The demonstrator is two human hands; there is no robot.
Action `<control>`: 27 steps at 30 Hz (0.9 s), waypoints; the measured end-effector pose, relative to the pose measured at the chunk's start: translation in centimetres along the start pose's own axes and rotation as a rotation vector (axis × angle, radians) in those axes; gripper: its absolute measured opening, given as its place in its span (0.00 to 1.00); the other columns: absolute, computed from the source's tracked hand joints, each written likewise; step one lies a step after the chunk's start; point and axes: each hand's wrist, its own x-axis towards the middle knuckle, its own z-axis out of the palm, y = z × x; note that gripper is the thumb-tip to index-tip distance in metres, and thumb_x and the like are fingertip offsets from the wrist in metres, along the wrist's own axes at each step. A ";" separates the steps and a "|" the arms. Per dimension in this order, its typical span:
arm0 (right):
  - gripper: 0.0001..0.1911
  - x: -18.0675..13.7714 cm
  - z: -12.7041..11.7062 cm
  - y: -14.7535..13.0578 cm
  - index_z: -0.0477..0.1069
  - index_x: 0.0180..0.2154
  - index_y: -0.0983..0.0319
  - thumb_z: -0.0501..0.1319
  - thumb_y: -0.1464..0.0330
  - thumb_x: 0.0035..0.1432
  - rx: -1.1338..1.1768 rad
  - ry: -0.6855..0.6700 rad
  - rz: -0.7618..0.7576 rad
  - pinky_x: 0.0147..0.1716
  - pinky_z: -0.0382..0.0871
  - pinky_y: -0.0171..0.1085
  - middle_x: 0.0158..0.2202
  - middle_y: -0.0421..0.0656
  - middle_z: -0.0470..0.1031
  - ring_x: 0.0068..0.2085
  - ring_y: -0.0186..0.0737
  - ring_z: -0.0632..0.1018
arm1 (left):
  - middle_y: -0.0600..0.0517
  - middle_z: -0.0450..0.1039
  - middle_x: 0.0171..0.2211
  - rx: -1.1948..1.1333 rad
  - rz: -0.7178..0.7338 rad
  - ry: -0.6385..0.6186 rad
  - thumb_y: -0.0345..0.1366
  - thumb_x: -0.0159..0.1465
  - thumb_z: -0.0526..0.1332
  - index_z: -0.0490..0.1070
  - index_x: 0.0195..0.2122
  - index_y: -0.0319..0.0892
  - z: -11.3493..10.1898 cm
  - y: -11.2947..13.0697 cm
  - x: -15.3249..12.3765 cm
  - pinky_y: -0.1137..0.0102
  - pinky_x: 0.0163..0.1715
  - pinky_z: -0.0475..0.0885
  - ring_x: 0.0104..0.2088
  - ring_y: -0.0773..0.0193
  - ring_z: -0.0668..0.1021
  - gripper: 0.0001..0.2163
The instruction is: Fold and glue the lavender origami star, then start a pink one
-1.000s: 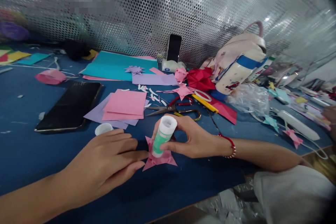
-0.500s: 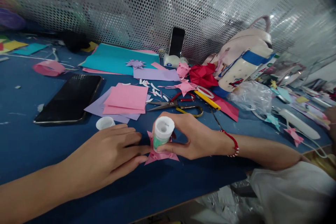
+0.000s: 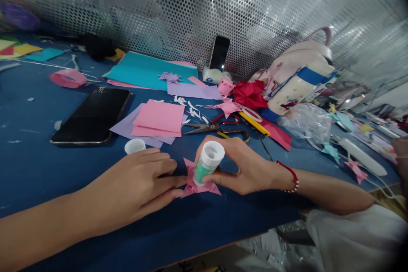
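My right hand (image 3: 242, 165) is wrapped round a white and green glue stick (image 3: 210, 163), its hollow base tilted up toward me. The glue stick's lower end presses on a folded pink paper star (image 3: 212, 189) that lies flat on the table; that end is hidden against the paper. At the star's left side, my left hand (image 3: 146, 182) has thumb and forefinger closed on one of its points, the other fingers curled. A white cap (image 3: 135, 146) stands just behind my left knuckles.
Behind my hands lie pink paper squares (image 3: 161, 117), scissors (image 3: 216, 127), a yellow cutter (image 3: 254, 123) and paper scraps. A black phone (image 3: 92, 114) lies left. Farther back are blue sheets (image 3: 149, 70), a propped phone (image 3: 219, 53), a bottle (image 3: 296, 89) and a bag (image 3: 306, 51).
The glue stick now leans more to the right over the pink paper star. Both hands keep their hold. The whole view has shifted slightly.
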 end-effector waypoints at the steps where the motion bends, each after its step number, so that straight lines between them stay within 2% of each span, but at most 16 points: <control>1: 0.10 0.0 0.1 0.0 0.73 0.44 0.60 0.70 0.64 0.72 -0.009 0.004 0.001 0.37 0.71 0.34 0.40 0.42 0.80 0.36 0.37 0.79 | 0.52 0.77 0.32 0.002 0.011 0.003 0.38 0.85 0.46 0.85 0.52 0.45 -0.1 0.0 0.1 0.64 0.33 0.68 0.32 0.60 0.76 0.23; 7: 0.14 0.4 0.9 0.2 0.69 0.42 0.60 0.70 0.60 0.73 -0.118 0.085 -0.061 0.33 0.66 0.32 0.36 0.38 0.75 0.32 0.33 0.74 | 0.53 0.73 0.30 -0.001 0.042 0.029 0.36 0.85 0.46 0.83 0.51 0.44 0.3 -0.1 0.1 0.63 0.33 0.64 0.32 0.59 0.73 0.22; 12: 0.14 0.2 1.2 0.3 0.68 0.43 0.60 0.67 0.58 0.76 -0.174 0.108 -0.061 0.34 0.68 0.33 0.37 0.40 0.76 0.33 0.35 0.76 | 0.53 0.73 0.32 -0.048 0.016 0.058 0.37 0.84 0.47 0.81 0.54 0.45 1.3 -0.4 -0.9 0.61 0.34 0.61 0.33 0.58 0.71 0.20; 21: 0.15 0.1 1.8 0.7 0.69 0.45 0.60 0.67 0.57 0.75 -0.157 0.206 -0.042 0.33 0.67 0.34 0.36 0.39 0.75 0.32 0.35 0.74 | 0.52 0.73 0.30 -0.078 -0.013 0.026 0.36 0.84 0.48 0.82 0.47 0.45 1.1 -0.4 -0.6 0.62 0.32 0.63 0.31 0.59 0.72 0.20; 27: 0.14 -0.3 1.3 0.6 0.69 0.43 0.60 0.68 0.58 0.74 -0.118 0.145 0.025 0.33 0.67 0.35 0.36 0.40 0.76 0.33 0.36 0.74 | 0.52 0.74 0.30 -0.080 -0.031 0.022 0.36 0.83 0.50 0.82 0.48 0.46 1.3 -0.6 -0.9 0.63 0.32 0.62 0.31 0.59 0.72 0.19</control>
